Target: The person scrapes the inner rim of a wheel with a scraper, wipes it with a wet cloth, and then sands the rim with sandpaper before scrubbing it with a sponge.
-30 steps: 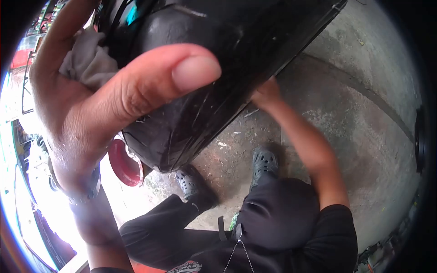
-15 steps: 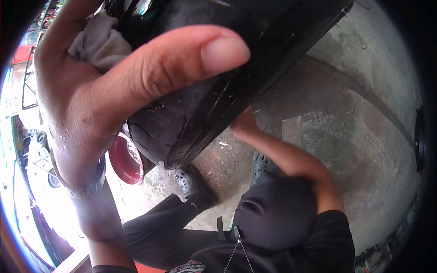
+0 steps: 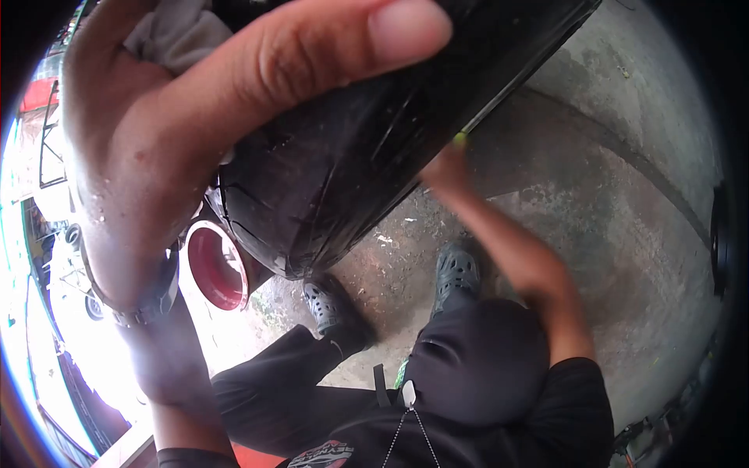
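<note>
My left hand fills the upper left, very close to the camera. It clutches a grey cloth against a black tyre, with the thumb laid across the tread. My right hand reaches down to the tyre's lower right edge and is blurred. A small yellow-green tip shows at its fingers; what it is, and whether the fingers grip it, I cannot tell. The tyre's upper part runs out of the frame.
A red wheel rim shows below the tyre at the left. My legs in black trousers and grey clogs stand on stained concrete floor. A watch sits on my left wrist. Bright daylight washes out the left edge.
My left hand has slid up and to the right along the tyre with the cloth. My right hand dipped toward the middle, then rose back to the tyre's edge.
</note>
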`<act>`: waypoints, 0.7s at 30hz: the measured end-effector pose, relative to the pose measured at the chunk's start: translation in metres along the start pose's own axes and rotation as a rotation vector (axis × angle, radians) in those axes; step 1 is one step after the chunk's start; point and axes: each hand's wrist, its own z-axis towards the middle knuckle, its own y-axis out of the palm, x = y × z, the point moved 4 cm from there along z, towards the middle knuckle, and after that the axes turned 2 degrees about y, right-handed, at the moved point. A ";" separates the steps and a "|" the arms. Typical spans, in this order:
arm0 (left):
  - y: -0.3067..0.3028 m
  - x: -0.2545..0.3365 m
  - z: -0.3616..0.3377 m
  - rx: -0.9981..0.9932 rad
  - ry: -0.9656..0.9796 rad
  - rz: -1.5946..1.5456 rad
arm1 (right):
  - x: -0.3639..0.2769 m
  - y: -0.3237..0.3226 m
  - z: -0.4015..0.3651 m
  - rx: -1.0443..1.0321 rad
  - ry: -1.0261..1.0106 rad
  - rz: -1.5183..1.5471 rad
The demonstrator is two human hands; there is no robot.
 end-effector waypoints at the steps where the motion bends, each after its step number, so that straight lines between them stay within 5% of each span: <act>1: 0.001 0.001 0.003 0.002 0.011 -0.002 | -0.004 -0.007 0.000 0.016 -0.038 -0.006; 5: 0.011 0.002 0.003 0.008 0.030 -0.026 | -0.020 -0.004 -0.013 0.045 -0.172 0.021; 11: 0.006 -0.001 -0.002 0.034 0.005 -0.029 | -0.051 -0.013 -0.006 0.061 0.142 0.237; 14: 0.008 -0.004 -0.003 0.047 0.000 -0.034 | 0.002 -0.005 0.015 0.224 -0.147 0.131; 18: 0.011 -0.001 -0.001 0.065 -0.006 -0.036 | -0.030 0.000 0.013 0.233 0.001 0.284; 21: 0.014 -0.002 -0.002 0.075 -0.002 -0.039 | -0.038 -0.001 -0.006 0.259 -0.250 0.434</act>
